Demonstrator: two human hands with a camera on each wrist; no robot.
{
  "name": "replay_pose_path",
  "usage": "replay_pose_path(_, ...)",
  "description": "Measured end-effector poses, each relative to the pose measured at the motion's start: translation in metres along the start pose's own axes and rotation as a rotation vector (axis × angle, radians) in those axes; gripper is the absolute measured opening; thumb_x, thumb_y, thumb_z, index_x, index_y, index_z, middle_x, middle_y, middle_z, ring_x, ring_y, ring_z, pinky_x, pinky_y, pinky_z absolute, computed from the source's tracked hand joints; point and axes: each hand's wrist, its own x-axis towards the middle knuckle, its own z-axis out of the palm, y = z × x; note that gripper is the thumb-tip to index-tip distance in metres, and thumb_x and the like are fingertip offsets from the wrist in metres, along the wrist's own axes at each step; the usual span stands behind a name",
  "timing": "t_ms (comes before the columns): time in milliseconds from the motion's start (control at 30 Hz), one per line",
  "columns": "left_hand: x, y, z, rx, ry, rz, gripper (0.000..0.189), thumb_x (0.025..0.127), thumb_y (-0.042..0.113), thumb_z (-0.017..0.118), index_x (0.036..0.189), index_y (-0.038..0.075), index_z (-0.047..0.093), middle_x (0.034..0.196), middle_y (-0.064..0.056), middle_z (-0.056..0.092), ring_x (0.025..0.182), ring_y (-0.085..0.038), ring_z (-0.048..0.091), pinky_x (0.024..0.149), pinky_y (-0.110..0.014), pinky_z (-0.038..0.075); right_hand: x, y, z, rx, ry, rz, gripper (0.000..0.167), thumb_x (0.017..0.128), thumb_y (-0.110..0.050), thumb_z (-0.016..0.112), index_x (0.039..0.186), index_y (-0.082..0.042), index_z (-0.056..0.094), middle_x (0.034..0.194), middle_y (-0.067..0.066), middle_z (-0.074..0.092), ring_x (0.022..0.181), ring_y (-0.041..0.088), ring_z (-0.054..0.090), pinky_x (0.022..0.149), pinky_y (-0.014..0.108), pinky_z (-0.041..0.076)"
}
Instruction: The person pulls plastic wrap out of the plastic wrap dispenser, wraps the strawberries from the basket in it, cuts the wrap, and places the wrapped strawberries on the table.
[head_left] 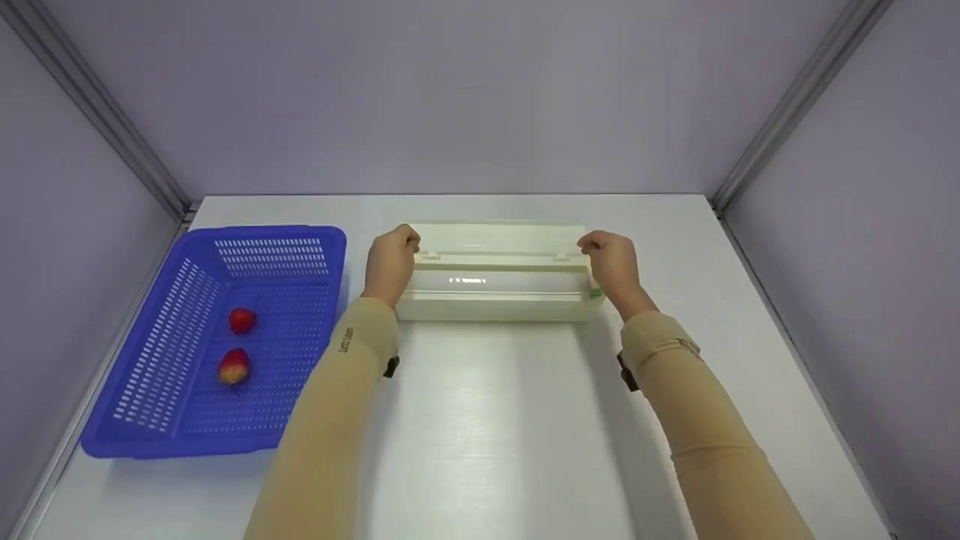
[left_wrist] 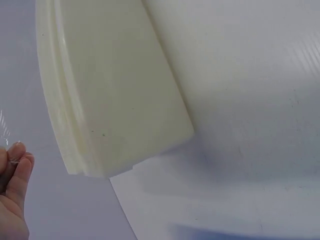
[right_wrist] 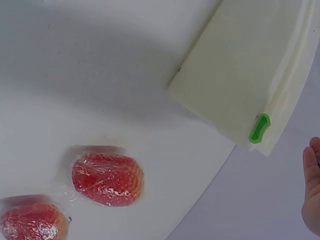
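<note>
A cream cling film dispenser (head_left: 495, 310) lies across the table, its lid raised at the back, with a shiny clear surface inside. At its left end, my left hand (head_left: 391, 262) pinches the edge of clear cling film (left_wrist: 4, 131), which shows faintly by the fingertips in the left wrist view. My right hand (head_left: 613, 264) is at the other end, thumb and fingers together in a pinch at the same height. The film between the hands is too clear to trace. A green slide cutter (right_wrist: 260, 128) sits at the dispenser's right end.
At the left stands a blue plastic basket (head_left: 340, 255) holding a red fruit (head_left: 241, 320) and a red-and-yellow fruit (head_left: 233, 366). Two film-wrapped red fruits (right_wrist: 107, 179) lie on the table in the right wrist view. Grey panels enclose the white table (head_left: 457, 450).
</note>
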Motion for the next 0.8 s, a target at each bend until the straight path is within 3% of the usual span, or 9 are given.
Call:
replay_pose_path(433, 0.003, 0.02, -0.021, -0.018, 0.057, 0.022, 0.016, 0.094, 0.009, 0.049, 0.103, 0.003, 0.062, 0.1, -0.011, 0.069, 0.097, -0.024, 0.064, 0.084, -0.036, 0.052, -0.001, -0.023, -0.023, 0.01, 0.075, -0.062, 0.02, 0.092, -0.002, 0.048, 0.098, 0.001, 0.067, 0.098, 0.017, 0.068, 0.097, 0.028, 0.062, 0.087, 0.039, 0.05)
replay_pose_path(800, 0.0, 0.035, -0.037, -0.02, 0.135, 0.078, 0.016, 0.093, 0.009, 0.051, 0.1, 0.002, 0.064, 0.099, -0.011, 0.069, 0.094, -0.023, 0.065, 0.082, -0.035, 0.052, -0.002, -0.036, -0.037, 0.033, 0.143, -0.148, 0.019, 0.092, 0.0, 0.049, 0.096, 0.001, 0.068, 0.097, 0.016, 0.069, 0.094, 0.027, 0.064, 0.087, 0.035, 0.051)
